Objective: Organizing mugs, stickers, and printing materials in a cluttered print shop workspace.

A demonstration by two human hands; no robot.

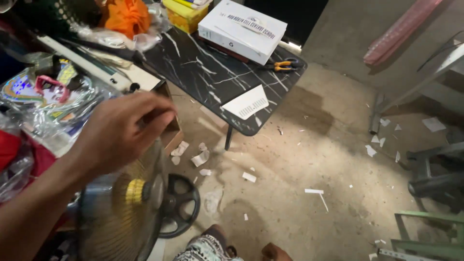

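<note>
At lower left, left hand [121,133] with fingers curled narrow, pinched at the top rim of a wire fan guard [121,217]; gripped item blurred. At upper centre, black marble-patterned table [203,72] bearing white box [243,30], orange-handled scissors [285,64]. Across the right, paper scraps [314,191] on concrete floor [314,159].

A black marble-patterned table [203,72] carries a white rectangular cardboard box [243,30], orange-handled scissors [284,65] just beside it, and a white card [247,103] near the front edge. Behind them sit a yellow box [183,17] and crumpled orange cloth [126,17]. White paper scraps [200,158] litter the dusty concrete floor [309,159].
</note>
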